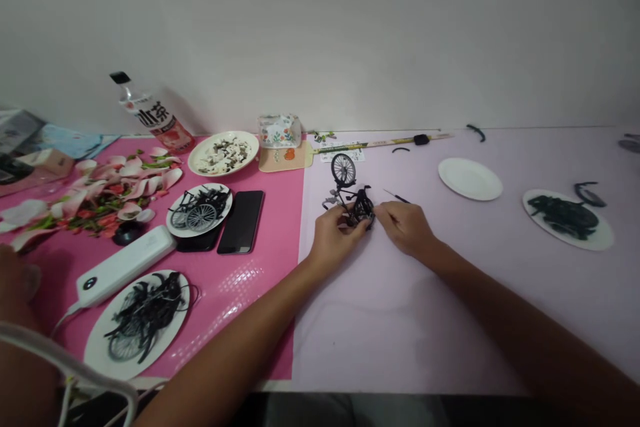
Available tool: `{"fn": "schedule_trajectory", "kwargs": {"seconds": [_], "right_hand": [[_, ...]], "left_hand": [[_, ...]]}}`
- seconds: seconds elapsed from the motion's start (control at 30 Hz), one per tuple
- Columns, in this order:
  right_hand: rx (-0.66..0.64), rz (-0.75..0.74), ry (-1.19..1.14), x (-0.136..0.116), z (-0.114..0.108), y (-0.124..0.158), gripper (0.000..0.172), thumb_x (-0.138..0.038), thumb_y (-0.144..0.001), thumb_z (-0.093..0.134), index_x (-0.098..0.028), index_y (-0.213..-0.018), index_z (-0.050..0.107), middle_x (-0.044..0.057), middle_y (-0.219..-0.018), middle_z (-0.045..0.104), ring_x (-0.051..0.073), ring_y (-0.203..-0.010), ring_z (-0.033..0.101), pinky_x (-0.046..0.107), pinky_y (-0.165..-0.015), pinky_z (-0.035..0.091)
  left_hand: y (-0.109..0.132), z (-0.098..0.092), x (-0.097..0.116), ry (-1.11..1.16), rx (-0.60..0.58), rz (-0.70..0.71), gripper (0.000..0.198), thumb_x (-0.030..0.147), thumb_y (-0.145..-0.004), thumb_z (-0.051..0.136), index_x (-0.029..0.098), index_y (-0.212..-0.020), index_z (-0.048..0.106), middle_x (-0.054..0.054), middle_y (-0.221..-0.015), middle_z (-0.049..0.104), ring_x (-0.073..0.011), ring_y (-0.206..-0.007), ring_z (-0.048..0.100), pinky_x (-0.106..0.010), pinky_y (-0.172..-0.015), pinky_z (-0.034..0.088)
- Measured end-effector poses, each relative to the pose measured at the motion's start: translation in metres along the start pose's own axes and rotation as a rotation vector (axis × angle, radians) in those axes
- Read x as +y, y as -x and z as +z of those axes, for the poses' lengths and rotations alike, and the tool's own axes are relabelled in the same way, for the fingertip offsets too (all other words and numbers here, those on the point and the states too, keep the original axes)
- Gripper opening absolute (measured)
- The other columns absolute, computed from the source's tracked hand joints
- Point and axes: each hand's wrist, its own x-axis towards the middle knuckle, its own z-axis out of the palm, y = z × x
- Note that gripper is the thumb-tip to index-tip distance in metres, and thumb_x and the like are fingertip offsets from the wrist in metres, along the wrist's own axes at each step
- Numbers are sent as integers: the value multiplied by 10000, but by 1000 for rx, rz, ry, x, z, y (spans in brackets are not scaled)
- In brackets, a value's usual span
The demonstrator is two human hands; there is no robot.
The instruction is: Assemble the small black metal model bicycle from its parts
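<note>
A small black model bicycle (344, 171) stands on the pale lilac tabletop at the middle, one spoked wheel raised toward the wall. My left hand (334, 235) has its fingers closed on the lower part of the bicycle. Close against its right side is my right hand (404, 225), its fingers pinched together near the bicycle's dark lower parts; what they hold is too small to make out. A thin dark tool (397, 197) with a fine tip pokes out above the right hand.
Plates of black parts (95, 350) (605, 238) (200, 233) lie left and right, and a bare white plate (470, 179) at back right. Phone (241, 222), white device (127, 265), bottle (157, 121) and petals (130, 190) cover the pink side. Another person's arm (20, 320) shows far left.
</note>
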Motion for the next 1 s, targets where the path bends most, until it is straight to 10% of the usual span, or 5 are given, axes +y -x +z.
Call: {"fn": "schedule_trajectory", "kwargs": {"seconds": [1.0], "right_hand": [[32,87,-142,-4,8,-1,403,-387,-1050,508,-240,-694,392,-35,-616,446,133,-565,405,298,-587,319]], "left_hand": [[-1,-4,9,14,37,-35,341,222,-822,857,136,-1143,783,-137,-1129,824,-215,-923,789,-318,-795,670]]}}
